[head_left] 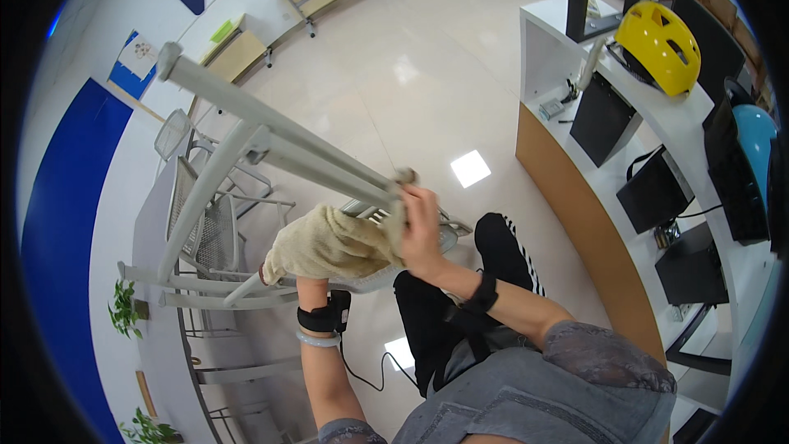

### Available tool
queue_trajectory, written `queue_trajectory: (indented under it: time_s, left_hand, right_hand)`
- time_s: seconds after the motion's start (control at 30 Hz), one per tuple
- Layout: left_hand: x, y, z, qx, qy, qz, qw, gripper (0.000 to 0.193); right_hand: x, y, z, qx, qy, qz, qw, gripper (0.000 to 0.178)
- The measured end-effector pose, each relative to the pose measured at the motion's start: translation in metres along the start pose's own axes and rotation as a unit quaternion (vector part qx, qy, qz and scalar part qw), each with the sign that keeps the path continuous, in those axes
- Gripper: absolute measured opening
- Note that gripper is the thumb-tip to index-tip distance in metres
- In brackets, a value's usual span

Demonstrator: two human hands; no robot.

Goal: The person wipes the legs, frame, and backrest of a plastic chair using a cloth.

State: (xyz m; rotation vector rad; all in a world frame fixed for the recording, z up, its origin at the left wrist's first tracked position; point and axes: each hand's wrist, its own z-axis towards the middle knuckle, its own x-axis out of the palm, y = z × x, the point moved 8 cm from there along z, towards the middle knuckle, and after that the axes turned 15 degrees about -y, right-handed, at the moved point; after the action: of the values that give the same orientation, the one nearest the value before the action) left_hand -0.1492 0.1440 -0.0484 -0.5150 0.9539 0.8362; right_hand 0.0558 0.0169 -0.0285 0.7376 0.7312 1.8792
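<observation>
Beige cloth (325, 242) stretches between both hands, its long axis running left to right, and what a grip: the right hand (421, 226) has its fingers curled on the cloth's right end, pressed against the near end of a grey chair frame (316, 144). Over on the other side, the left hand is buried in that same cloth; only the wrist (312, 294) shows, so no telling how those fingers stand. Look at the frame's tubes: they slant from the right hand away to the far left, making the right hand the nearer one to that end. Black-trousered knee (497, 242) just beside it, tight quarters there! Beyond the tubes, pale floor (460, 90) opens out toward the curved white counter (689, 121), yellow helmet (662, 45) sitting near its edge.
</observation>
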Motion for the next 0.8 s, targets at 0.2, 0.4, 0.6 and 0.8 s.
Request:
queue_trajectory:
  time_s: [0.2,0.4,0.6,0.8]
  left_hand:
    - [-0.007,0.012,-0.021,0.093,-0.104,-0.080,0.987,0.055]
    - [0.001,0.007,-0.008,0.114,-0.129,-0.084,0.981,0.057]
    - [0.001,-0.020,0.007,0.108,-0.121,-0.071,0.984,0.059]
    - [0.013,-0.002,-0.006,0.123,-0.120,-0.052,0.984,0.062]
  right_hand:
    - [0.026,0.050,0.038,-0.058,0.001,0.124,0.991,0.046]
    - [-0.010,-0.075,-0.015,-0.011,0.023,0.026,0.999,0.030]
    - [-0.008,-0.021,0.034,-0.011,0.021,0.086,0.996,0.032]
    - [0.001,0.025,0.062,-0.079,-0.013,0.134,0.988,0.038]
